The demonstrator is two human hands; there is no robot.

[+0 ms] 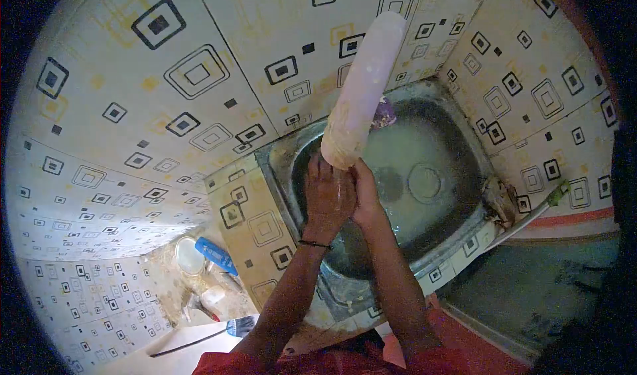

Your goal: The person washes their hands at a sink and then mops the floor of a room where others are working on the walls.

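My left hand (328, 201) and my right hand (364, 192) are pressed together over the near left side of the sink (424, 262), just below the lower end of a long pale tube (367, 86). The left hand shows its back, with the fingers bent up close to the tube's mouth. A wet-looking streak runs between the hands. The right hand is partly behind the left one. Anything between the palms is hidden. A dark band (315, 244) circles the left wrist. Cloudy greenish water (438, 149) lies in the sink.
A purple packet (384, 113) rests at the sink's back rim, and a crumpled brown item (498, 202) at its right corner. Below on the left are a blue bottle (216, 255), a round pale lid or dish (190, 255) and a blue brush (241, 326). Patterned tile walls close in the corner.
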